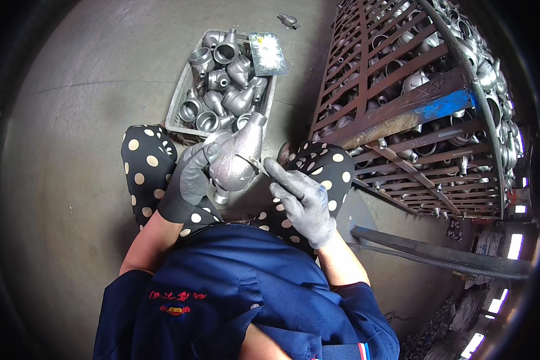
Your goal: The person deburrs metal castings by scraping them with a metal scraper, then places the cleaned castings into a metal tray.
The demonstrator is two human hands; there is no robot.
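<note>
My left hand (pixel 193 175), in a dark grey glove, grips a rounded silver-grey metal casting (pixel 233 163) by its left side. The casting is tilted in front of my lap, with one pipe neck pointing up and right and a shorter one pointing down. My right hand (pixel 301 201), in a lighter grey glove, is closed with its index finger stretched toward the casting. A thin, narrow tool (pixel 255 164), perhaps a blade, reaches from its fingertips onto the casting's right side; its grip is hidden by the fingers.
Beyond my knees stands a grey plastic crate (pixel 175 111) full of similar castings, with a metal plate (pixel 267 54) on its corner. A large rusty metal cage (pixel 366 78) heaped with castings rises at right. One part (pixel 288 21) lies on the floor. A dark bar (pixel 438 249) extends rightward.
</note>
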